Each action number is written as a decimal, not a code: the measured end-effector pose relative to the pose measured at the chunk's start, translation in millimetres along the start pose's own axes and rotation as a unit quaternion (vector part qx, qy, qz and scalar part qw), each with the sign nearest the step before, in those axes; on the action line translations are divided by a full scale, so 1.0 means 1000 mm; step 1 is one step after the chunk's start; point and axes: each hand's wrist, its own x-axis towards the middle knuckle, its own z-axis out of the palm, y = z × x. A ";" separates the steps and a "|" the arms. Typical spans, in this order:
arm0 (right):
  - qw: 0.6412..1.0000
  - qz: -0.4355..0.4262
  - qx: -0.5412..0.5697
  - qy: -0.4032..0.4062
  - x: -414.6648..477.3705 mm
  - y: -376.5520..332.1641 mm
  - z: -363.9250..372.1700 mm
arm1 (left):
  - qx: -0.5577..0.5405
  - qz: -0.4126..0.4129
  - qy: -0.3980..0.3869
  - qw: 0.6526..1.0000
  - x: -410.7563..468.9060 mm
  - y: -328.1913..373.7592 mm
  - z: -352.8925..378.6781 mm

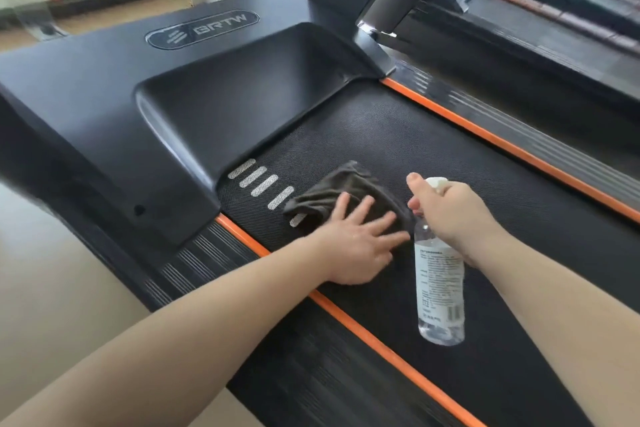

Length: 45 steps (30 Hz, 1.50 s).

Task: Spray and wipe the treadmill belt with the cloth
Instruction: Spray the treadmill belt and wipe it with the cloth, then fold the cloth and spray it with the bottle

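Black belt [415,135] fills our view. Our left hand [360,239] lies flat, fingers spread, pressing the cloth [343,189] near the belt's front end. Our right hand [450,215] grips the bottle [440,291] by its top. We should wipe in long overlapping strokes with even palm pressure.

Both bare forearms reach forward. The left hand [360,239] lies palm down, fingers straight and spread, pressing on the cloth [339,187]. The right hand [446,215] curls round the bottle [440,291] neck, thumb raised forward
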 end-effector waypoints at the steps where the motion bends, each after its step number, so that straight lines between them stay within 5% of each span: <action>1: 1.000 -0.007 -0.004 -0.004 0.000 0.002 0.001 | -0.010 0.040 -0.008 0.999 0.000 0.007 0.001; 4: 0.999 -0.024 -0.021 -0.009 -0.004 0.002 0.003 | -0.074 0.037 0.023 0.996 0.000 0.002 0.000; 15: 0.999 -0.043 0.018 -0.028 -0.008 0.001 -0.004 | -0.031 -0.296 0.067 0.952 0.020 -0.105 -0.013; 17: 0.999 -0.042 0.019 -0.019 -0.005 0.005 -0.007 | -0.015 -0.264 0.078 0.961 0.026 -0.092 -0.012; 21: 0.999 -0.030 -0.003 0.014 -0.002 0.009 -0.010 | 0.031 -0.046 0.080 0.995 0.032 -0.037 -0.007; 26: 1.000 0.022 0.017 -0.008 0.002 0.022 -0.007 | -0.190 0.096 0.089 0.973 0.021 0.004 0.001; 29: 0.998 0.041 -0.034 -0.043 0.009 0.032 -0.002 | -0.278 0.003 0.253 0.927 0.011 -0.014 -0.006; 31: 0.995 0.063 -0.031 -0.077 0.012 0.033 0.000 | -0.181 -0.085 0.305 0.931 0.005 -0.028 -0.012; 35: 0.983 0.087 -0.057 -0.154 0.015 0.030 0.006 | -0.056 -0.219 0.169 0.959 -0.005 -0.041 -0.013; 41: 0.973 0.102 -0.110 -0.178 0.015 0.032 0.008 | 0.007 -0.397 0.154 0.905 -0.012 -0.031 -0.023; 45: 0.960 0.109 -0.147 -0.210 0.007 0.023 -0.002 | -0.062 -0.385 0.124 0.913 -0.014 -0.036 -0.024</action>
